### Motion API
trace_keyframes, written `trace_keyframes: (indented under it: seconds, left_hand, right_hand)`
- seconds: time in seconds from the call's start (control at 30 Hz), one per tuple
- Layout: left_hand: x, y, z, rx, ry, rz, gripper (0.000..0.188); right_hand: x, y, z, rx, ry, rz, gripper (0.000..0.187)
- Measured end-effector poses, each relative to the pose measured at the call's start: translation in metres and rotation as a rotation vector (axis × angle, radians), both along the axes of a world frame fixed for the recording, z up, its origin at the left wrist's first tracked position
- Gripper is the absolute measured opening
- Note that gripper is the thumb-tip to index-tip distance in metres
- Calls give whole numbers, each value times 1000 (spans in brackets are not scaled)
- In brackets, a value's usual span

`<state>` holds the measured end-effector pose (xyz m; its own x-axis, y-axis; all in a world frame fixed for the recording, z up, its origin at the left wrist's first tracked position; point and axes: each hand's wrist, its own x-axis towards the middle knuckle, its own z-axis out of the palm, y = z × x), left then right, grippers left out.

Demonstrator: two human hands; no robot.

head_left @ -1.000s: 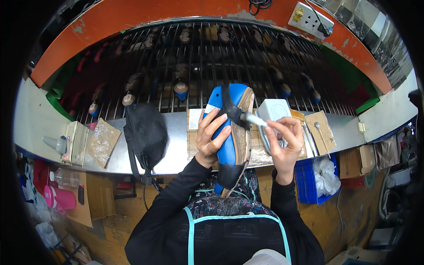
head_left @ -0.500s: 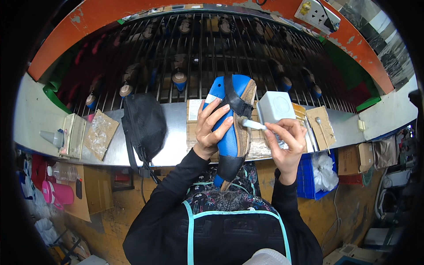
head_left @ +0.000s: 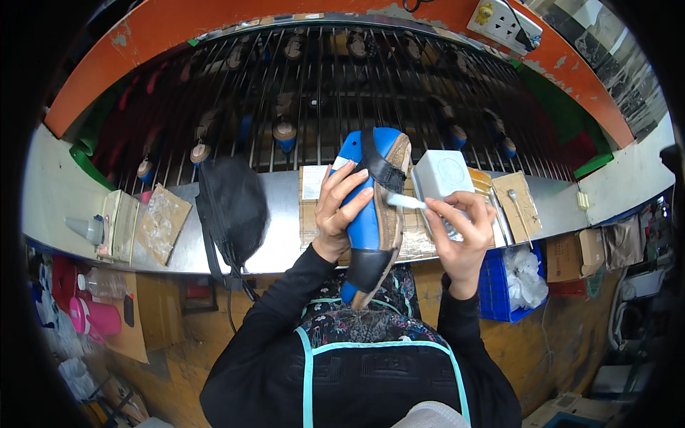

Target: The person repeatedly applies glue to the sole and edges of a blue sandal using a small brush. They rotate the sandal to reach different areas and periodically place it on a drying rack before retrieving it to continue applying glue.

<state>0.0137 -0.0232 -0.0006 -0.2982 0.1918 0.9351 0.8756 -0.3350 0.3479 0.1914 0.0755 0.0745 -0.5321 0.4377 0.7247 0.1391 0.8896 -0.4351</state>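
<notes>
My left hand (head_left: 341, 207) is wrapped round a blue shoe last (head_left: 362, 220) that wears a sandal upper with black straps (head_left: 387, 177). The last lies on its side, toe pointing away from me, with its brown, rough underside (head_left: 386, 239) turned to the right. Between the thumb and fingers of my right hand (head_left: 464, 228) is the pale handle of a small brush (head_left: 406, 202). Its tip meets the edge of the underside near the middle of the last. Just beyond my right hand stands a pale grey square container (head_left: 444, 173).
A dark roller conveyor (head_left: 321, 85) carries several lasted shoes behind the metal bench (head_left: 282, 207). On the bench are a black bag (head_left: 232, 207), a stained board (head_left: 163, 223) and a thin stick brush (head_left: 519, 207) on cardboard. Below right hangs a blue crate (head_left: 492, 289) with white plastic.
The brush has slid slightly left and toward me along the underside's edge. The last has tilted a little; its heel end has shifted left. Shoes on the conveyor have moved slightly left.
</notes>
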Motion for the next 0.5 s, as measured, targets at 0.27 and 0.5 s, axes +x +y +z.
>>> trace_keyframes:
  seconds: [0.27, 0.5]
  left_hand:
    - [9, -7, 12, -149, -1034, -1112, 75]
    - [4, 16, 32, -393, -1340, -934, 77]
  right_hand:
    - [-17, 49, -40, -785, 411, 316, 27]
    - [-16, 48, -41, -1265, 498, 712, 50]
